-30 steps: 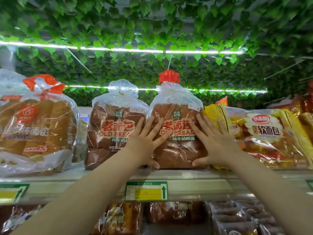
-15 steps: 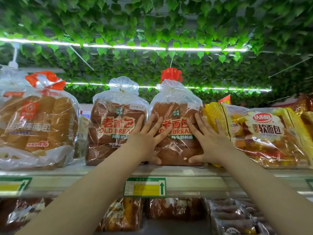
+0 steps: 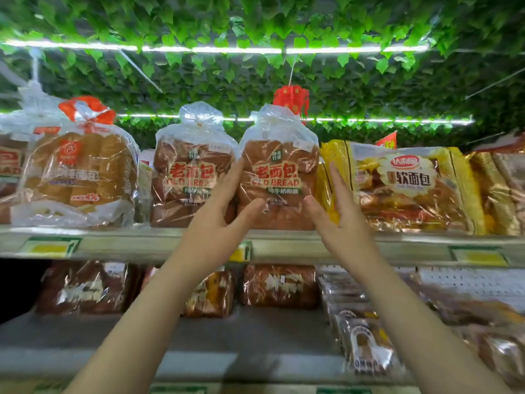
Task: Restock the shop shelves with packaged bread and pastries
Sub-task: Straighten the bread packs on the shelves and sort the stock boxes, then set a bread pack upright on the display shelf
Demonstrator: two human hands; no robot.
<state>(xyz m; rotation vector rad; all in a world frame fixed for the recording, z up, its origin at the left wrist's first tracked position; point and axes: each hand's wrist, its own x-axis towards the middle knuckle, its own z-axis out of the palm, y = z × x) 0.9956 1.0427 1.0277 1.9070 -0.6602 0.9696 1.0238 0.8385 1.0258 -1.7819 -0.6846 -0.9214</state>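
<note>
The loaf [image 3: 279,172], dark bread in a clear bag marked Old Bread, stands upright at the front edge of the top shelf [image 3: 142,243] with its gathered bag top pointing up. It sits between a twin loaf [image 3: 193,177] just to its left and a yellow pack [image 3: 409,189] just to its right, so the labels face the aisle in one row.

The left hand [image 3: 216,226] lies flat along the loaf's left side, fingers straight by the gap next to the twin and thumb across the lower front of the bag. The right hand [image 3: 341,223] stands upright on the other side, fingers straight in front of the yellow pack's edge. Its thumb reaches toward the loaf's lower right corner, though I cannot tell if it touches. Neither hand curls round anything.

To my eye the palms are guides for squaring the loaf up, not for lifting it. Soft bread in thin film would dent under a squeeze, so flat hands make sense.

Farther left is a pale loaf [image 3: 76,172] in its own bag. More wrapped bread [image 3: 279,285] fills the shelf below, blurred. A red lantern [image 3: 291,99] hangs behind the loaf, under green leaves [image 3: 255,24].
</note>
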